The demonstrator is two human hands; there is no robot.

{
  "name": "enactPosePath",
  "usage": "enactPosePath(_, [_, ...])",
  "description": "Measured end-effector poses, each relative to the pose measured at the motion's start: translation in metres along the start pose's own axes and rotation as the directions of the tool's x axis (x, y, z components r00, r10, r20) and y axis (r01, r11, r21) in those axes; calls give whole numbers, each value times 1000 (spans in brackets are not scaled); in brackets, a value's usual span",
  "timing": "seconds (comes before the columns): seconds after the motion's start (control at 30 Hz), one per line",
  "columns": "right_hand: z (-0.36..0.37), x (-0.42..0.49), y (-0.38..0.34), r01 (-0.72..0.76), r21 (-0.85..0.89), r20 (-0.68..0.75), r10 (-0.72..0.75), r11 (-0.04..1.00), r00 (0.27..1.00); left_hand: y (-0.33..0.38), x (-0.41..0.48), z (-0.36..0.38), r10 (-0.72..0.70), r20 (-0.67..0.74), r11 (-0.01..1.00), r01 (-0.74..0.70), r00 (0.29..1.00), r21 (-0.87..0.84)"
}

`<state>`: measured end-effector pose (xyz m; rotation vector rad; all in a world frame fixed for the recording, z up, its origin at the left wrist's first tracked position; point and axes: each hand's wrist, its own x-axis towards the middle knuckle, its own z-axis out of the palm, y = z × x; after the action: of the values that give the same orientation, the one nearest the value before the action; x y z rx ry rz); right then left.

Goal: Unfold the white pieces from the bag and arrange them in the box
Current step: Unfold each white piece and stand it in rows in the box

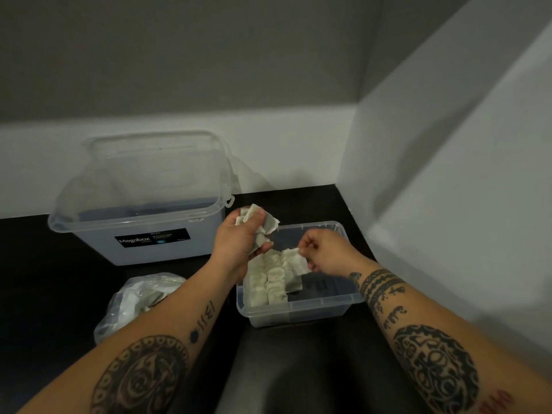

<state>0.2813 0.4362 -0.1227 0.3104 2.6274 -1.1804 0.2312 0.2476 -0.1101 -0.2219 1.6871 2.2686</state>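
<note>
Two hands met at mid-frame: the left hand (239,240) clutched a crumpled wad (258,224) of white pieces, and the right hand (324,249) pinched one piece (292,258) by its corner over the box (298,312). The pieces looked light, limp and creased, so edges seemed the best hold. Rows (265,282) filled the box's left side, and the bag (137,297) lay lower left.

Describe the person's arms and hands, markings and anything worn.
The left hand and right hand are bare: no gloves or sleeves show. The left forearm bears a large round black tattoo and smaller marks; the right forearm has black bands near the wrist and a round pattern.
</note>
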Motion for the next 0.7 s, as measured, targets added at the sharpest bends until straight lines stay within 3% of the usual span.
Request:
enactPosePath(0.2, [27,20,14,-73,-277,119,110,958,987,-2,-1,2,15,8,1000,-15,1000,16])
enactPosePath(0.3, [34,25,23,-100,-333,147,156,938,977,-1,-1,2,7,5,1000,-7,1000,12])
enactPosePath(0.47, [37,33,33,-206,-95,96,215,974,972,-1,0,3,-5,-5,1000,5,1000,15])
enactPosePath(0.7, [39,28,26,-350,129,216,318,928,923,-1,1,4,-15,0,1000,15,1000,23])
